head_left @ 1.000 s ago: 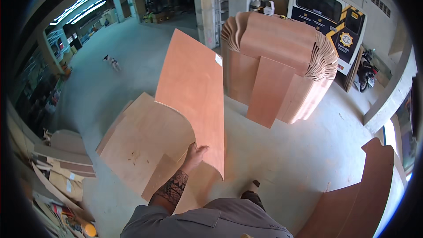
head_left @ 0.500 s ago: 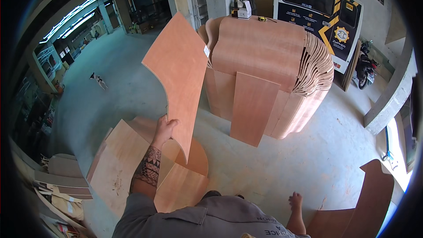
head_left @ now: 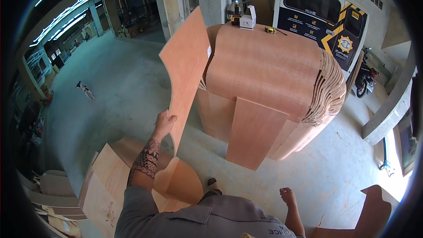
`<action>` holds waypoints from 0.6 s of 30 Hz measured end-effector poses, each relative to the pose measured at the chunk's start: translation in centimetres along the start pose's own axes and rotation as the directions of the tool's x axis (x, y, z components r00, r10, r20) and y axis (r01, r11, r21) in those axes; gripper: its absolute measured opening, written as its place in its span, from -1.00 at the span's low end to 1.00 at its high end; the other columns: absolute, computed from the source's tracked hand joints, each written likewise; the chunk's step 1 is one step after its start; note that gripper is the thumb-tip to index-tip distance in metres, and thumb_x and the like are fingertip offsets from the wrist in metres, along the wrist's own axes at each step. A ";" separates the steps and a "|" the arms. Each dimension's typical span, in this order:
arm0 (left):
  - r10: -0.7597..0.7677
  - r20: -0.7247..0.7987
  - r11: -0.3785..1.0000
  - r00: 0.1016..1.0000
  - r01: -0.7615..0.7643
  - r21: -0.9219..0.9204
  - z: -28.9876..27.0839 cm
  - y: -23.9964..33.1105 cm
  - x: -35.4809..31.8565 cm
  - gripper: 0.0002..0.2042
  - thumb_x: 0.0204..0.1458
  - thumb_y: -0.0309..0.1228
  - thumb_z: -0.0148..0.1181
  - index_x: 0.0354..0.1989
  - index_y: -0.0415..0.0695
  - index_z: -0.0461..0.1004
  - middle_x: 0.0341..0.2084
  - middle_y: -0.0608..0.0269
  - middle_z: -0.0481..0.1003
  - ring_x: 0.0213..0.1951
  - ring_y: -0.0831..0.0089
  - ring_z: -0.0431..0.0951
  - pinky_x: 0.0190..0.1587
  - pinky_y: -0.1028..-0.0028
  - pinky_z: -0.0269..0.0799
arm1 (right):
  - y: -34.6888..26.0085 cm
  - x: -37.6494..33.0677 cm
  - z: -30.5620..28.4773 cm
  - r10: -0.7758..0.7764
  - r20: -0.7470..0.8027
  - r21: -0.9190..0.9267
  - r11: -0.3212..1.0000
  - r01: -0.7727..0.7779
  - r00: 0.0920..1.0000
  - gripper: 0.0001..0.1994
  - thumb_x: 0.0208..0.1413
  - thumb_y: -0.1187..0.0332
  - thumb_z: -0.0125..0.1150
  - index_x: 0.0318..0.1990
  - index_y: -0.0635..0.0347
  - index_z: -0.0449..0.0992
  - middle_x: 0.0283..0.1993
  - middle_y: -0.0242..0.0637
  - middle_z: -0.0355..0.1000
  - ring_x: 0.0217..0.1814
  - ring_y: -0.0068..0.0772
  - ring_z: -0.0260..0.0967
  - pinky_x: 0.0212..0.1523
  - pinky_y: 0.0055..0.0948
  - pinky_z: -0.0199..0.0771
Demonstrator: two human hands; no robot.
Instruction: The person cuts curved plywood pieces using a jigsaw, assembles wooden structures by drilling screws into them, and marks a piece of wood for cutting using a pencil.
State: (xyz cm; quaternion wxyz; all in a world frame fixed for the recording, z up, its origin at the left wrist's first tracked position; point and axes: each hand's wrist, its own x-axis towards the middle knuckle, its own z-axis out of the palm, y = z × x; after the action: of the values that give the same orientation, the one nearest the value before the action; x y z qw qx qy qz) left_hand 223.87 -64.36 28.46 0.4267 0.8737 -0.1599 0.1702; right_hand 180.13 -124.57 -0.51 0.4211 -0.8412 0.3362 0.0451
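In the head view, the left hand [head_left: 165,123] grasps the curved edge of a reddish plywood panel [head_left: 187,61], fingers wrapped over it. The panel is held up on a slant, to the left of a big stack of bent plywood sheets [head_left: 264,66] (whether they touch, I cannot tell). Its narrow lower tip points down toward a curved wooden piece [head_left: 180,180] near the person's feet. The right hand [head_left: 287,195] is released, well apart to the right over the floor [head_left: 246,185], its fingers loosely bent around nothing. A rectangular panel [head_left: 255,132] leans against the stack's near side; on top sit a white box [head_left: 248,22] and a yellow-and-black tape measure [head_left: 270,30]. A white van [head_left: 352,57] stands behind.
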 end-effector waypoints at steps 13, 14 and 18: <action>-0.021 0.155 0.992 0.988 0.002 0.125 8.5 -10.4 12.3 -0.71 0.12 -0.34 0.29 -0.26 -0.40 0.50 -0.42 -0.30 0.59 -0.30 -0.24 0.65 -0.21 0.01 0.57 | -10.6 4.1 11.8 0.214 0.322 0.060 0.968 -0.245 0.922 -0.54 0.28 0.06 0.26 0.06 0.30 0.64 -0.24 -0.18 0.68 -0.31 -0.31 0.62 -0.33 -0.27 0.60; -0.030 0.188 0.989 0.982 0.002 0.146 8.7 -10.9 13.0 -0.71 0.13 -0.34 0.29 -0.26 -0.41 0.50 -0.42 -0.31 0.59 -0.30 -0.24 0.65 -0.21 0.01 0.56 | -9.9 5.1 12.1 0.068 0.392 -0.041 0.998 -0.057 0.917 -0.55 0.27 0.06 0.26 0.05 0.30 0.65 -0.25 -0.19 0.68 -0.31 -0.31 0.62 -0.33 -0.27 0.60; 0.057 0.177 0.993 0.983 -0.074 0.089 9.0 -13.1 15.4 -0.70 0.15 -0.33 0.29 -0.26 -0.41 0.50 -0.42 -0.31 0.58 -0.29 -0.26 0.64 -0.21 0.00 0.56 | -12.5 9.0 12.6 0.011 0.459 -0.098 0.994 0.039 0.888 -0.56 0.26 0.06 0.24 0.00 0.30 0.67 -0.26 -0.19 0.67 -0.31 -0.31 0.61 -0.32 -0.27 0.60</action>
State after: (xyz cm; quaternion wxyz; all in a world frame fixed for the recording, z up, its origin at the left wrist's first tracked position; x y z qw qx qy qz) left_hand 244.61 -65.95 20.92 0.3631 0.8989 -0.2168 0.1146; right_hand 197.22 -114.78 -3.34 0.4443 -0.8300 0.2182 0.2571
